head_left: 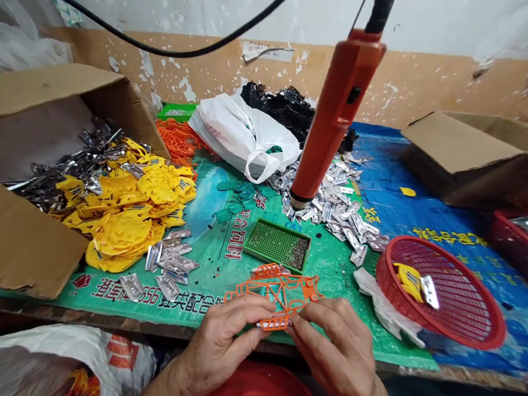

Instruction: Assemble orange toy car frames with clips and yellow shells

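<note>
An orange plastic lattice frame (290,290) lies at the front edge of the table, with silvery strips along its near and far sides. My left hand (228,336) pinches its near left part between thumb and fingers. On the right, my right hand (338,346) has its fingertips closed on the near right side of the same frame. Just beyond the frame stands a green perforated tray (264,241) with small screws gathered at its right end. An orange electric screwdriver (338,112) hangs on its cable above the tray, touched by neither hand.
Yellow plastic parts (127,229) spill from a cardboard box (24,245) at left. Silvery pieces (337,204) lie mid-table below a white plastic bag (246,135). A red basket (441,330) holds a yellow part at right, before another cardboard box (471,148).
</note>
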A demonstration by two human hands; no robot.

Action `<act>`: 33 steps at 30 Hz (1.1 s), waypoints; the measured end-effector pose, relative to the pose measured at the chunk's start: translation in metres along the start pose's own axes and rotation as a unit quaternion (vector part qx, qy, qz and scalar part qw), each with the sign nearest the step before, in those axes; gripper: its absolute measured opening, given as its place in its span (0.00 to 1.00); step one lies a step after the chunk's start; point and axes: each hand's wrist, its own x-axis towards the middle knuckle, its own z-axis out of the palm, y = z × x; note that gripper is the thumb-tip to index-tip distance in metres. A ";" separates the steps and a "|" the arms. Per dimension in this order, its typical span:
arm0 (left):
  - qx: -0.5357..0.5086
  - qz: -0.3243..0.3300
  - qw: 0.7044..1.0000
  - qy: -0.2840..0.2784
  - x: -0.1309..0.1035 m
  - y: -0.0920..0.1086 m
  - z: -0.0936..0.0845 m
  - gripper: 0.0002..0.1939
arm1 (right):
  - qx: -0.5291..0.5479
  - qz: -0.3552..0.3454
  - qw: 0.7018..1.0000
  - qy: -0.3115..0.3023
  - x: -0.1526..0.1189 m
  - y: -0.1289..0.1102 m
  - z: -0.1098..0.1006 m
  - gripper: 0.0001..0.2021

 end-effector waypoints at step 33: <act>0.173 0.178 0.968 -0.031 0.002 -0.016 -0.006 0.13 | 0.021 0.071 0.992 0.104 -0.007 -0.004 0.018 0.04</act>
